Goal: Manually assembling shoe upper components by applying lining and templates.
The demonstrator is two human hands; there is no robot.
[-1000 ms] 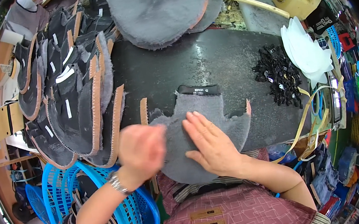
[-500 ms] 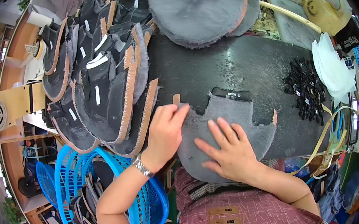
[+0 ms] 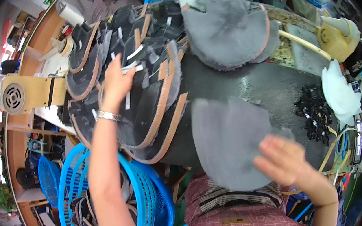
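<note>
A rounded grey plush piece (image 3: pixel 232 140) lies at the front of the black table, smeared by motion. My right hand (image 3: pixel 284 159) is at its right edge, fingers blurred and somewhat bent; whether they grip it is unclear. At the left, my left hand (image 3: pixel 117 87) reaches over a pile of dark fabric pieces (image 3: pixel 145 113) with tan toothed edging. Its finger and thumb close on the upper part of the top piece, beside a white strip (image 3: pixel 132 68). Some fingertips are hidden there.
Farther back lies a stack of grey plush pieces (image 3: pixel 228 35). Small black parts (image 3: pixel 314 112) are heaped at the right, beside pale translucent sheets (image 3: pixel 340 93). A blue plastic basket (image 3: pixel 143 199) holding more pieces stands below the pile. A yellow container (image 3: pixel 339 41) sits at the far right.
My left hand has left the grey plush piece and moved up and left to the pile. The plush piece has turned, and my right hand has shifted right to its edge.
</note>
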